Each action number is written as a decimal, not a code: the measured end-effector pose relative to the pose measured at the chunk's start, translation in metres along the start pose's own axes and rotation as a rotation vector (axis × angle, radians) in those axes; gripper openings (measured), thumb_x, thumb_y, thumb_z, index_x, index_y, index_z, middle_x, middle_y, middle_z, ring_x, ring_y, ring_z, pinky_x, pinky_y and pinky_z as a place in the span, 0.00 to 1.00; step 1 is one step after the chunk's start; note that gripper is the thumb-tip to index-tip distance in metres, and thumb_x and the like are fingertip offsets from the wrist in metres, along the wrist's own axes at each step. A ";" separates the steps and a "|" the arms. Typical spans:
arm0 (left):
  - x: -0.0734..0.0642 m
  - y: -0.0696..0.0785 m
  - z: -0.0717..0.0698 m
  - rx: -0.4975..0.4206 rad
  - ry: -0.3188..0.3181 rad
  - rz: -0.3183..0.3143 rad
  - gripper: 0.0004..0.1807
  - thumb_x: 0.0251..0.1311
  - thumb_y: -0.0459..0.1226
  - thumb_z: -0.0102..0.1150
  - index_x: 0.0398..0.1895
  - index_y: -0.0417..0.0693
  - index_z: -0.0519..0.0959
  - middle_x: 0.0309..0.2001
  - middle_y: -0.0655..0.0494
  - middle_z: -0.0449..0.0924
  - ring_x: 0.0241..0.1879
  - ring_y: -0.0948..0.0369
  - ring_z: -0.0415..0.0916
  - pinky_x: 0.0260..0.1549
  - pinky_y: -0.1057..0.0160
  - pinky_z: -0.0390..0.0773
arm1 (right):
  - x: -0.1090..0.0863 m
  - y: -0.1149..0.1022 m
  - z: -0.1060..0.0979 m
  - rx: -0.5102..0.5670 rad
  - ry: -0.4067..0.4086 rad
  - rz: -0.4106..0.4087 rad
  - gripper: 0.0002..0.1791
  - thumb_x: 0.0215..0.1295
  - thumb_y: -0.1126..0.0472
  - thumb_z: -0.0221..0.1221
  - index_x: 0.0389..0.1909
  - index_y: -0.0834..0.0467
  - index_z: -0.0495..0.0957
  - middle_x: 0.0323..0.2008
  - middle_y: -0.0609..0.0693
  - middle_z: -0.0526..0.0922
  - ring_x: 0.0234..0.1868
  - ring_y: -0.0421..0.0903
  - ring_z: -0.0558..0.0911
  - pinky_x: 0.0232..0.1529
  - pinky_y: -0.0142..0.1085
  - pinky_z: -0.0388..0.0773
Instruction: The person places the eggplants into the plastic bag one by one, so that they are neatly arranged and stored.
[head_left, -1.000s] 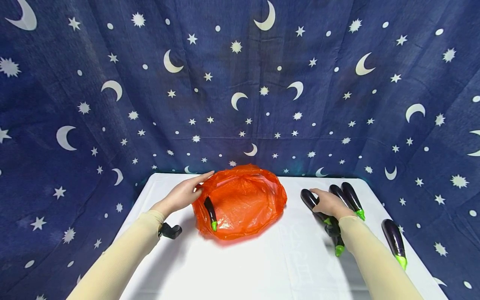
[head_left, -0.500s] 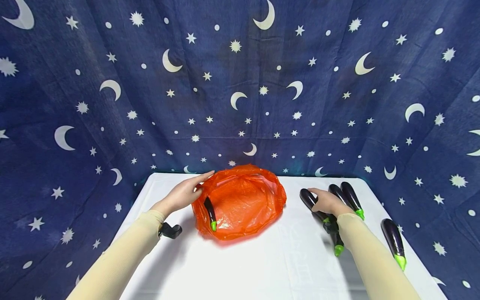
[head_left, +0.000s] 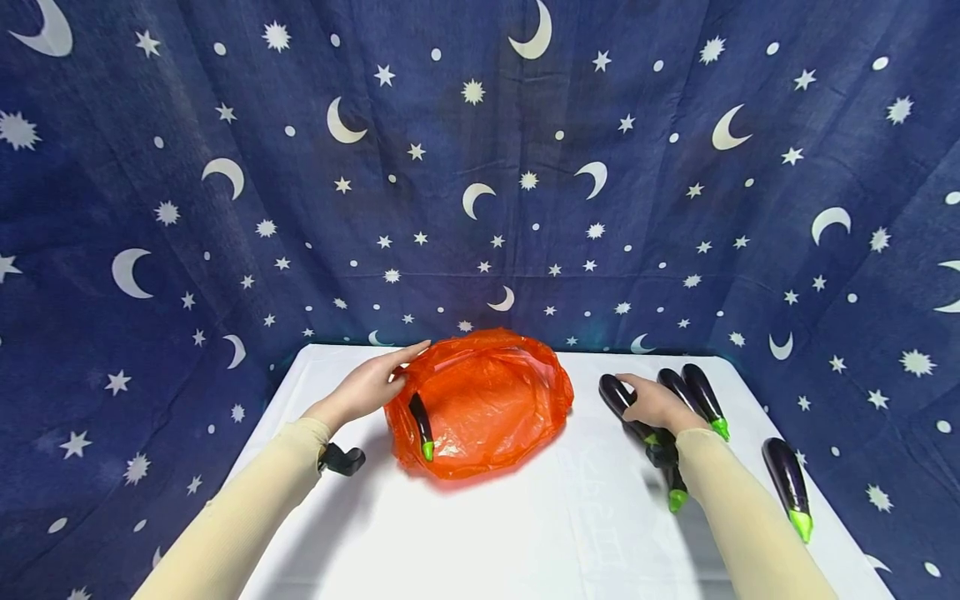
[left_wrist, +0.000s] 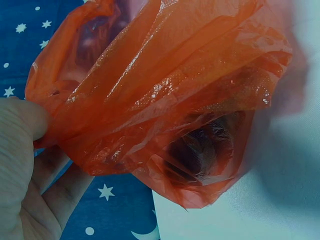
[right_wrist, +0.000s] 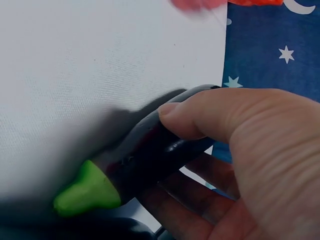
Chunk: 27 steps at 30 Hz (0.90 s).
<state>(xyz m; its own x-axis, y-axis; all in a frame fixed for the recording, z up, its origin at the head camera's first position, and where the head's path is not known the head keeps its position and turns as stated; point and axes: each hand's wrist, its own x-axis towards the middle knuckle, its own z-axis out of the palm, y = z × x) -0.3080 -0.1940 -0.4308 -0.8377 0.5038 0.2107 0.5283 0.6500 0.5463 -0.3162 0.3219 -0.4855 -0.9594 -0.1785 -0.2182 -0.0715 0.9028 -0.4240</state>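
Note:
An orange-red plastic bag (head_left: 487, 408) lies with its mouth spread wide on the white table. My left hand (head_left: 360, 390) pinches its left rim between thumb and fingers. Inside, against the left wall, is a dark purple eggplant (head_left: 422, 423) with a green stem end; its dark shape (left_wrist: 200, 150) shows through the plastic in the left wrist view. On the right, my right hand (head_left: 656, 407) grips another eggplant (right_wrist: 145, 150), thumb on top and fingers beneath. Its green end points toward the lower left in the right wrist view. Whether it touches the table is unclear.
Two eggplants (head_left: 703, 392) lie side by side just beyond my right hand. Another eggplant (head_left: 786, 479) is near the table's right edge. One more (head_left: 677, 493) is partly hidden under my right wrist. A blue star-patterned curtain (head_left: 480, 208) stands behind the white table (head_left: 510, 533).

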 end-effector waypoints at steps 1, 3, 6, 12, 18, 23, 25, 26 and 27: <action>0.000 0.000 0.000 0.002 0.001 0.003 0.36 0.66 0.27 0.54 0.78 0.54 0.66 0.69 0.50 0.74 0.58 0.51 0.80 0.60 0.48 0.76 | -0.001 0.000 -0.001 0.005 0.006 -0.007 0.47 0.51 0.69 0.66 0.75 0.67 0.60 0.47 0.61 0.82 0.40 0.53 0.79 0.43 0.50 0.77; 0.000 0.001 0.000 0.001 0.002 0.008 0.36 0.66 0.26 0.54 0.78 0.54 0.66 0.69 0.49 0.74 0.58 0.51 0.80 0.60 0.48 0.76 | -0.002 -0.001 -0.003 0.020 0.014 -0.009 0.47 0.52 0.68 0.66 0.75 0.67 0.60 0.47 0.61 0.82 0.41 0.53 0.79 0.42 0.50 0.77; 0.000 0.001 0.000 0.002 0.002 0.013 0.36 0.66 0.26 0.54 0.78 0.53 0.66 0.69 0.49 0.74 0.59 0.51 0.79 0.61 0.48 0.75 | -0.004 -0.001 -0.006 0.039 0.023 -0.006 0.47 0.53 0.67 0.66 0.76 0.67 0.59 0.48 0.63 0.81 0.43 0.55 0.80 0.42 0.51 0.78; 0.001 0.001 0.000 0.005 0.008 0.015 0.36 0.65 0.25 0.54 0.77 0.53 0.68 0.69 0.51 0.74 0.61 0.52 0.77 0.62 0.49 0.74 | -0.007 -0.006 -0.012 0.109 0.048 -0.006 0.46 0.58 0.66 0.66 0.77 0.65 0.58 0.54 0.67 0.78 0.49 0.59 0.79 0.43 0.50 0.79; 0.001 0.002 0.000 0.011 0.007 0.012 0.37 0.63 0.25 0.53 0.76 0.54 0.69 0.69 0.52 0.75 0.60 0.53 0.77 0.62 0.49 0.75 | -0.010 -0.011 -0.020 0.200 0.084 -0.038 0.47 0.61 0.64 0.67 0.79 0.63 0.55 0.56 0.69 0.77 0.53 0.62 0.79 0.47 0.52 0.80; 0.002 0.002 0.000 0.011 0.001 0.004 0.37 0.62 0.25 0.52 0.76 0.55 0.69 0.69 0.54 0.75 0.59 0.54 0.77 0.61 0.50 0.75 | -0.013 -0.017 -0.027 0.275 0.093 -0.037 0.48 0.63 0.62 0.67 0.80 0.62 0.53 0.56 0.70 0.77 0.48 0.57 0.83 0.47 0.49 0.81; 0.002 0.001 0.000 0.008 -0.004 0.000 0.37 0.62 0.24 0.52 0.76 0.56 0.69 0.69 0.54 0.74 0.60 0.55 0.77 0.61 0.51 0.75 | -0.014 -0.020 -0.030 0.320 0.092 -0.039 0.49 0.63 0.62 0.67 0.80 0.62 0.52 0.58 0.71 0.76 0.46 0.55 0.84 0.46 0.48 0.82; 0.003 0.001 0.000 0.008 -0.006 -0.001 0.37 0.62 0.24 0.52 0.76 0.56 0.69 0.69 0.54 0.74 0.60 0.55 0.77 0.61 0.51 0.75 | -0.014 -0.022 -0.031 0.346 0.090 -0.044 0.49 0.64 0.63 0.67 0.81 0.61 0.51 0.58 0.71 0.75 0.45 0.55 0.84 0.45 0.47 0.83; 0.003 0.001 0.000 0.007 -0.008 -0.004 0.37 0.62 0.24 0.53 0.76 0.57 0.69 0.69 0.55 0.74 0.60 0.55 0.77 0.61 0.51 0.75 | -0.015 -0.024 -0.032 0.368 0.091 -0.048 0.49 0.64 0.63 0.66 0.81 0.61 0.51 0.58 0.71 0.75 0.45 0.54 0.85 0.44 0.46 0.84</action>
<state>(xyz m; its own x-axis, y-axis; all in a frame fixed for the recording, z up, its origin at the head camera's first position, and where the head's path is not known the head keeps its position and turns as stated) -0.3100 -0.1923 -0.4296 -0.8388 0.5055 0.2022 0.5259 0.6562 0.5412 -0.3087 0.3157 -0.4442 -0.9789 -0.1664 -0.1184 -0.0300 0.6908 -0.7225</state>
